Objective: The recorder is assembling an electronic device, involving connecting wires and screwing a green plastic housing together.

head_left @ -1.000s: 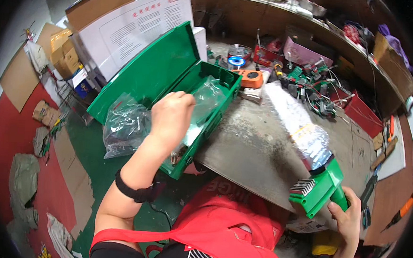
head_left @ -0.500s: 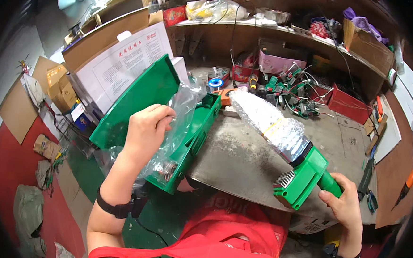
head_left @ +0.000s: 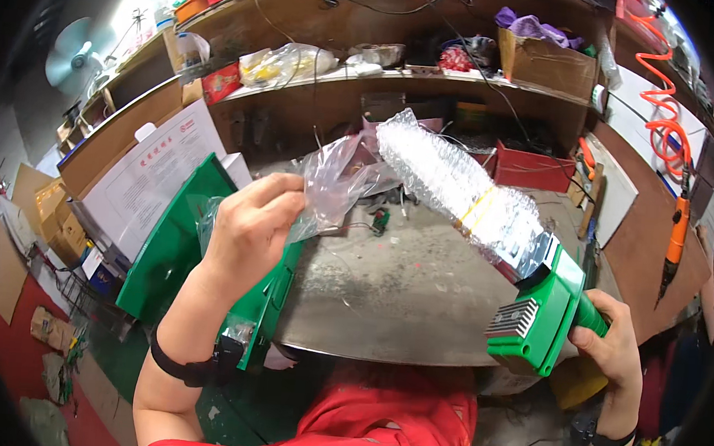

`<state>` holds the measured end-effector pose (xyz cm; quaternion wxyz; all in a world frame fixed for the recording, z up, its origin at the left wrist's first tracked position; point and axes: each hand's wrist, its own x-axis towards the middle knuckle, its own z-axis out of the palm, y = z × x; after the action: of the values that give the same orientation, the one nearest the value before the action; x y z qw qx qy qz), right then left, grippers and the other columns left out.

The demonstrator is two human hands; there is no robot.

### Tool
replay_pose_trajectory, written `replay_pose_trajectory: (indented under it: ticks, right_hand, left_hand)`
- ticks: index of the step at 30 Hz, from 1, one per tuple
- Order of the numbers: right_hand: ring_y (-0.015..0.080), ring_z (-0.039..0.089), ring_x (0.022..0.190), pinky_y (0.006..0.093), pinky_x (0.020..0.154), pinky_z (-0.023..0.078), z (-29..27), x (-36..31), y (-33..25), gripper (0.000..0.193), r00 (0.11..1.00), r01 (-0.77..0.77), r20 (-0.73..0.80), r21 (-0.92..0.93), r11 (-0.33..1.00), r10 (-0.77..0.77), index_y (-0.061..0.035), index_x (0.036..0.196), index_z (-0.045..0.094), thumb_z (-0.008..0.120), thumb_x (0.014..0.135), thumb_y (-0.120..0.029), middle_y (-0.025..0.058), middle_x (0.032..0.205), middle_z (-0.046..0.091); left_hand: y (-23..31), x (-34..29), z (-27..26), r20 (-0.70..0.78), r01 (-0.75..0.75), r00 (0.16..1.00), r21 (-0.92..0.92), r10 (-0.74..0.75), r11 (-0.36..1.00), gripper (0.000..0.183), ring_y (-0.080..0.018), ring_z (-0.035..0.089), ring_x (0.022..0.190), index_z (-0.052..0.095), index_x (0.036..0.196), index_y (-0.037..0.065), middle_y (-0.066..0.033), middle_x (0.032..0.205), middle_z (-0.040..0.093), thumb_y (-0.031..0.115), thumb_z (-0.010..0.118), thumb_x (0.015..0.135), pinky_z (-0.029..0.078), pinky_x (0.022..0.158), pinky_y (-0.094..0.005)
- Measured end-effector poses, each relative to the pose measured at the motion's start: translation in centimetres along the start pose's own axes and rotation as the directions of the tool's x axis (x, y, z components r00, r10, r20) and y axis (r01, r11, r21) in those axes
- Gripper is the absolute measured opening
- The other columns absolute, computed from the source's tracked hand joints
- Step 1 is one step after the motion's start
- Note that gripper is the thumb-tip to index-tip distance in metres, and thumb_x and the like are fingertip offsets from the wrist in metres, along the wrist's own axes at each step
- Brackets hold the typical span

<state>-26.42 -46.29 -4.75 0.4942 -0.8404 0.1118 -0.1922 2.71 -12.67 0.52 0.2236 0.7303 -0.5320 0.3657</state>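
Observation:
My right hand (head_left: pixel 612 335) is wrapped round the handle of a green handheld power tool (head_left: pixel 541 308). Its long front end is covered by silvery bubble wrap (head_left: pixel 465 193) with a yellow band round it, and points up and to the left over the bench. At the left, my left hand (head_left: pixel 251 221) pinches a clear plastic bag (head_left: pixel 332 181) that hangs out beyond the fingers. Below that hand stands an opened green case (head_left: pixel 178 241), partly hidden by my forearm; a small clear bag lies in its near end.
Behind the case leans a white printed carton panel (head_left: pixel 152 165). The metal-topped bench (head_left: pixel 368 305) bears green circuit boards and wires, mostly hidden behind the bags, and a red bin (head_left: pixel 532 168) at the back. An orange tool (head_left: pixel 677 234) hangs at the right on a coiled cord (head_left: pixel 666 119).
My left hand now lifts the clear bag up out of the case, toward the wrapped tool. The view has shifted right and up. My right hand keeps its grip on the tool.

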Motion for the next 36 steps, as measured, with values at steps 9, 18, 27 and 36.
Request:
replay_pose_trajectory:
  ticks: [9, 18, 27, 36]
  right_hand:
    - [0.0088, 0.053, 0.068, 0.0252, 0.062, 0.044, -0.8, -2.3, -0.2, 0.050, 0.997, -0.055, 0.048, -0.166, 0.985, 0.064, 0.0038, 0.099, 0.063, 0.080, 0.074, -0.036, 0.0048, 0.073, 0.061]
    - [0.0127, 0.057, 0.066, 0.0286, 0.063, 0.048, 2.3, -3.3, 0.7, 0.036, 0.996, -0.091, -0.003, -0.185, 0.978, 0.092, 0.0019, 0.101, 0.064, 0.078, 0.078, -0.022, 0.0099, 0.073, 0.061]
    - [0.0374, 0.065, 0.078, 0.0393, 0.070, 0.050, 9.8, -1.4, 0.9, 0.042, 0.998, 0.055, -0.020, 0.060, 0.997, -0.054, -0.0002, 0.113, 0.058, 0.070, 0.086, -0.030, 0.0225, 0.082, 0.063]
    - [0.0157, 0.062, 0.076, 0.0319, 0.071, 0.051, 12.8, -0.5, 0.9, 0.038, 0.992, 0.002, -0.125, 0.254, 0.967, 0.031, 0.0038, 0.116, 0.057, 0.070, 0.084, -0.013, 0.0110, 0.088, 0.066]
  left_hand:
    - [0.6, 1.7, 4.4, -0.046, -0.045, 0.998, -0.135, 0.039, 0.990, 0.014, -0.0298, 0.066, 0.086, 0.064, 0.087, 0.001, -0.0091, 0.097, 0.067, -0.006, 0.066, 0.075, 0.054, 0.073, -0.0361]
    - [3.8, 3.3, 5.5, -0.004, -0.094, 0.995, -0.275, 0.097, 0.957, 0.026, -0.0328, 0.063, 0.098, 0.066, 0.096, 0.000, -0.0147, 0.111, 0.064, -0.011, 0.063, 0.072, 0.052, 0.082, -0.0365]
    - [7.7, 3.7, 4.7, 0.243, -0.080, 0.960, -0.225, 0.136, 0.971, 0.046, -0.0348, 0.057, 0.120, 0.065, 0.115, 0.000, -0.0165, 0.122, 0.064, -0.001, 0.043, 0.075, 0.033, 0.110, -0.0503]
    - [7.6, 3.6, 3.3, -0.070, -0.202, 0.979, -0.245, 0.190, 0.948, 0.042, -0.0341, 0.062, 0.110, 0.068, 0.110, 0.002, -0.0159, 0.119, 0.065, -0.009, 0.061, 0.070, 0.048, 0.093, -0.0410]
